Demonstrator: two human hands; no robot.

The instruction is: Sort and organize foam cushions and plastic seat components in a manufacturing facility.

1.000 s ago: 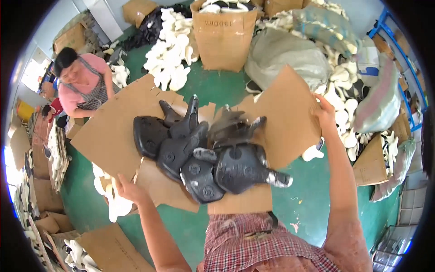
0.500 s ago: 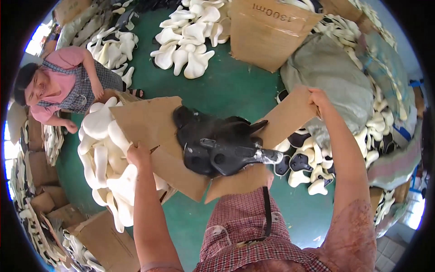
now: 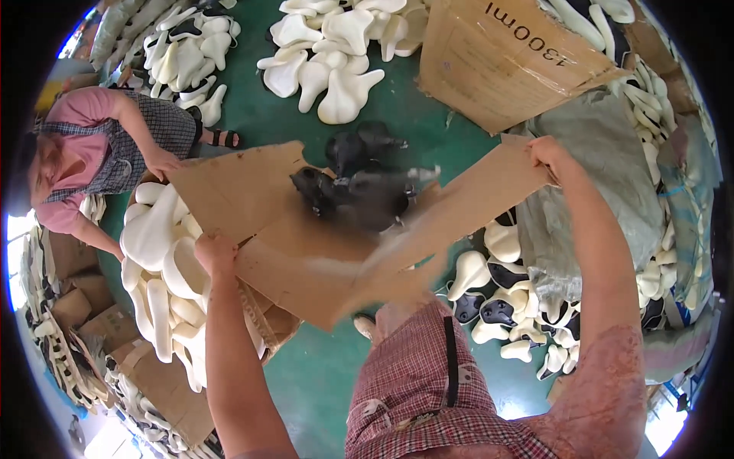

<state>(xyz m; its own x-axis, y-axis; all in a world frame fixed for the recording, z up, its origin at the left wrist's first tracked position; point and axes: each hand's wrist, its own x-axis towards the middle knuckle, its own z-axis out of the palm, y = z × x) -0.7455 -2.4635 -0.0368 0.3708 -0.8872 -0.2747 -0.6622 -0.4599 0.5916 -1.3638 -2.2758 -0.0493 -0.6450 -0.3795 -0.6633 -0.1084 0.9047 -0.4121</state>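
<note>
Between my hands I hold an opened cardboard box point(image 3: 298, 279), tilted, with its flaps spread wide. My left hand point(image 3: 216, 252) is closed on its left edge. Gripping the end of a long flap at the right is my right hand point(image 3: 547, 157). Black bicycle-saddle-shaped pieces point(image 3: 355, 187) are at the far side of the box, smeared by motion; some appear beyond its edge. Whether they still touch the cardboard I cannot tell. Next to my left hand, a heap of cream saddle-shaped pieces point(image 3: 157, 237) fills another box.
A co-worker point(image 3: 115, 149) bends over that heap at the left. More cream pieces point(image 3: 336, 65) lie on the green floor ahead. A large carton point(image 3: 512, 69) and a grey sack point(image 3: 604, 191) stand at the right, with mixed cream and black pieces point(image 3: 508, 306) below them.
The black pieces have slid away from me toward the far edge of the box. My hands have spread a little apart, and the co-worker has bent closer to the cream heap.
</note>
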